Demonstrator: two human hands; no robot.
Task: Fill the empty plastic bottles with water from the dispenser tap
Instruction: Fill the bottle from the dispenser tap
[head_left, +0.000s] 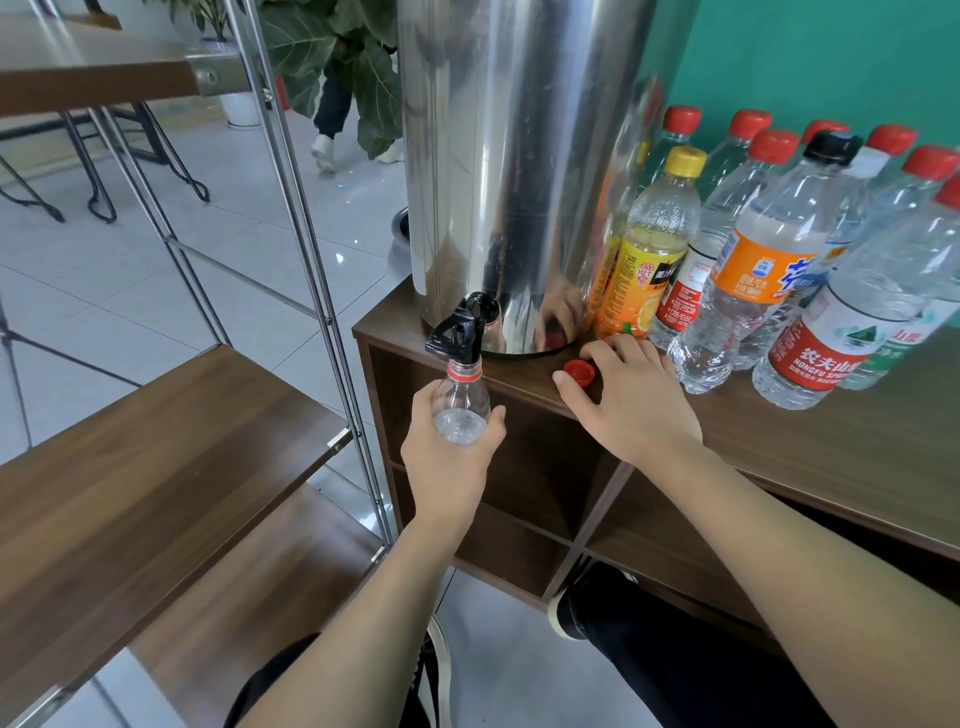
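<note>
A tall steel water dispenser (511, 156) stands on a dark wooden cabinet (831, 441), its black tap (460, 330) hanging over the front edge. My left hand (449, 452) grips a clear uncapped plastic bottle (462, 402) by its body, the open neck right under the tap spout. A little water shows inside the bottle. My right hand (631, 400) rests on the cabinet top, fingers spread, the thumb and forefinger beside a loose red cap (579, 372). I cannot tell whether it holds the cap.
Several capped plastic bottles (779, 249) stand in a cluster right of the dispenser, against a green wall. A metal-framed shelf with wooden boards (156, 467) stands close on the left. My feet are on the tiled floor below, and a person walks by a plant (332, 52) behind.
</note>
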